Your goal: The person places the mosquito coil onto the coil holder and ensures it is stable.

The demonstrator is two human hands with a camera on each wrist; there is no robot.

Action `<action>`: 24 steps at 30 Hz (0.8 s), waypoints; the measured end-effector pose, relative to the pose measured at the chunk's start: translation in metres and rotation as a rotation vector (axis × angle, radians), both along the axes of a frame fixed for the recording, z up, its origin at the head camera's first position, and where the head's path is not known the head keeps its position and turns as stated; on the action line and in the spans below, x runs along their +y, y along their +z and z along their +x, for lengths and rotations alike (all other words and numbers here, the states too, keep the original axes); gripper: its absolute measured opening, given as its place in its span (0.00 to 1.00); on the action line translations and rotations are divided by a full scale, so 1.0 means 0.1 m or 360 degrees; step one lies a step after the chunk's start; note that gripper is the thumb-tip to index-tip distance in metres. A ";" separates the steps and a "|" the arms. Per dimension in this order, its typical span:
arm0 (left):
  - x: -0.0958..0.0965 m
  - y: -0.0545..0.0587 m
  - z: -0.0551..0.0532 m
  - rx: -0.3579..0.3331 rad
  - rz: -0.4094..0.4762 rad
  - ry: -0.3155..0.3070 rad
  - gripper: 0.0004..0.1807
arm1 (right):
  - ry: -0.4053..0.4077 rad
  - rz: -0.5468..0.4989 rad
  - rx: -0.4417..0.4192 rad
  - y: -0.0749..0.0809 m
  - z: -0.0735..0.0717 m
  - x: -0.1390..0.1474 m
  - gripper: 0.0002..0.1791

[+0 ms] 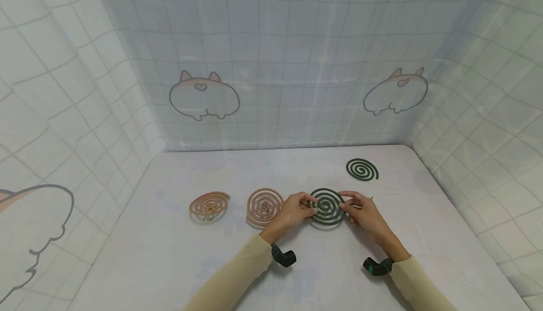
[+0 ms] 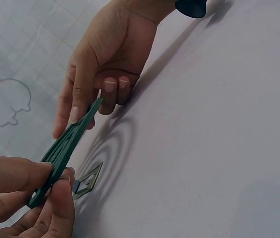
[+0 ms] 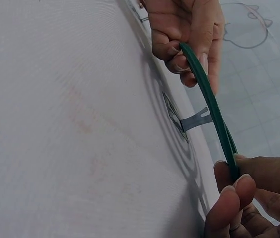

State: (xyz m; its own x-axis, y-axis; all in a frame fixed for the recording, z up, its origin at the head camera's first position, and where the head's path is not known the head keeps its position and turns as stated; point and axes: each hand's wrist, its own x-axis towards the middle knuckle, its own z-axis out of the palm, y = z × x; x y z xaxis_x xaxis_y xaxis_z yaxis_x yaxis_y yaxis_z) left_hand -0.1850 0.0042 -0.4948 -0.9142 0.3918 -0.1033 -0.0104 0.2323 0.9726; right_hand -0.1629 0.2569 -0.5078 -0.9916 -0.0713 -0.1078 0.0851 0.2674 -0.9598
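Observation:
A green mosquito coil (image 1: 324, 205) is held between both hands, over a small metal coil stand (image 3: 197, 120). My left hand (image 1: 293, 212) pinches the coil's left edge between thumb and fingers. At the opposite edge, my right hand (image 1: 365, 214) pinches it the same way. In the right wrist view, the stand's upright prong reaches up to the green coil (image 3: 214, 106), while its flat base rests on the table. The coil's shadow falls on the cloth below.
Left of my hands, two orange-brown coils sit on stands: a tilted one (image 1: 209, 202) and a flatter one (image 1: 254, 209) partly behind my left hand. Another green coil (image 1: 362, 169) lies at the back right of the white table (image 1: 169, 264). Patterned cloth walls (image 1: 288, 113) surround it.

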 end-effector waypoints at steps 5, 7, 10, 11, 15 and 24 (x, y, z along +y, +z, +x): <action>0.00 -0.01 0.00 -0.0005 0.0025 0.0003 0.13 | -0.0005 0.0010 0.0001 0.02 0.01 0.00 0.24; 0.00 -0.01 0.00 -0.0010 0.0036 0.0002 0.13 | 0.0000 0.0005 0.0008 0.03 0.02 0.00 0.25; -0.01 -0.01 0.01 -0.0016 0.0048 -0.0001 0.13 | 0.0009 -0.0007 0.0022 0.02 0.02 -0.01 0.24; -0.02 -0.01 0.02 -0.0016 0.0054 -0.0003 0.13 | 0.0012 -0.0009 0.0027 0.02 0.02 -0.01 0.24; -0.03 -0.02 0.03 -0.0018 0.0062 -0.0008 0.13 | 0.0025 -0.0006 0.0032 -0.01 0.02 -0.02 0.23; -0.05 -0.03 0.04 0.0000 0.0102 0.0000 0.12 | 0.0032 0.0014 0.0039 -0.01 0.02 -0.03 0.24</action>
State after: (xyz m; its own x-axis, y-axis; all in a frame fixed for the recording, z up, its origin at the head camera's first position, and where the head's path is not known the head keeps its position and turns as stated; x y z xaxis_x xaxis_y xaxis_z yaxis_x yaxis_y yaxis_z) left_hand -0.1810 -0.0007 -0.4974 -0.9142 0.3978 -0.0780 -0.0103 0.1697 0.9854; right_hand -0.1609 0.2542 -0.5085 -0.9923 -0.0903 -0.0842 0.0562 0.2770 -0.9592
